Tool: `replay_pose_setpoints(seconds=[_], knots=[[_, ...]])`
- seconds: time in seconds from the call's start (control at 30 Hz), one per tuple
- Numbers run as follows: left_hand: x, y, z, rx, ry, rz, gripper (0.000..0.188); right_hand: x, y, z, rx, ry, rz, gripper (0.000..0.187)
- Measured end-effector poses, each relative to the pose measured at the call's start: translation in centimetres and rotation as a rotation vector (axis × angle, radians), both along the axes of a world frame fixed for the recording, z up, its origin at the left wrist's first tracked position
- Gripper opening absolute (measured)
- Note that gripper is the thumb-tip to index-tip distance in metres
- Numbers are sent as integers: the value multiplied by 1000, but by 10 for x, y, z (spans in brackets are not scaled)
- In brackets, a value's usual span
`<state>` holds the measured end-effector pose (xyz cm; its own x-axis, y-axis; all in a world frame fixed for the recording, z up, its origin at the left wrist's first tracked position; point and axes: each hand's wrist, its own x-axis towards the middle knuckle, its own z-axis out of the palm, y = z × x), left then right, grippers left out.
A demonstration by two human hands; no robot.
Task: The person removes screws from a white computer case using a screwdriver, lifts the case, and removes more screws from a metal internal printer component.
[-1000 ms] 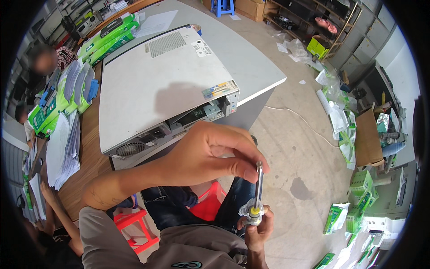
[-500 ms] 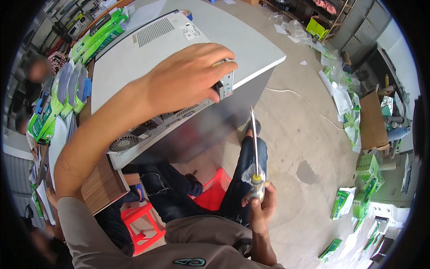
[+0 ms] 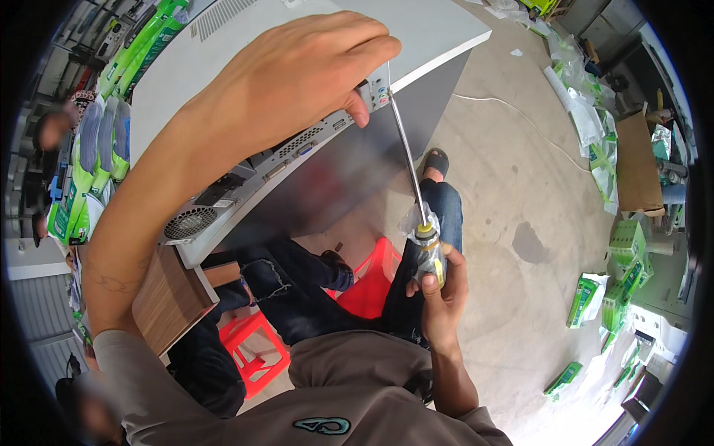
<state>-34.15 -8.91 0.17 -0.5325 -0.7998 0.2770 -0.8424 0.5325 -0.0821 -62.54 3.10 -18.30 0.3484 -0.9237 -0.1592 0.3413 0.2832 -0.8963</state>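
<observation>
Against one computer case (image 3: 245, 82): one screwdriver (image 3: 416, 201), two hands.

- Green-and-white flat packs (image 3: 82, 171) stand stacked at the left, beside the table.
- Green-and-white bags (image 3: 584, 299) lie scattered on the floor at the right.
- Clear plastic bags (image 3: 576, 97) lie upper right.
- A brown carton (image 3: 638, 162) stands by them.

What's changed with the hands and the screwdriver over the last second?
The left hand let go of the screwdriver shaft and moved up onto the back corner of the white computer case. The right hand raised the screwdriver until its tip reached that corner. The right hand's grip on the handle is unchanged, and the case stays on the desk.
</observation>
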Motion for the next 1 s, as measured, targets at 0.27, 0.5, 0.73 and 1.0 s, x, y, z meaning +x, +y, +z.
replay_pose_setpoints(seconds=[0.27,0.5,0.73,1.0], knots=[[-10,3,-5,-178,-198,10,56,5,2,4,5,55,-23,46],[-14,3,13,-120,-405,-43,56,8,1,8,19,59,-27,45],[-14,2,16,-97,-344,-125,55,9,2,8,25,42,-16,44],[12,-15,-11,-267,-389,-248,57,10,2,23,43,49,-23,43]])
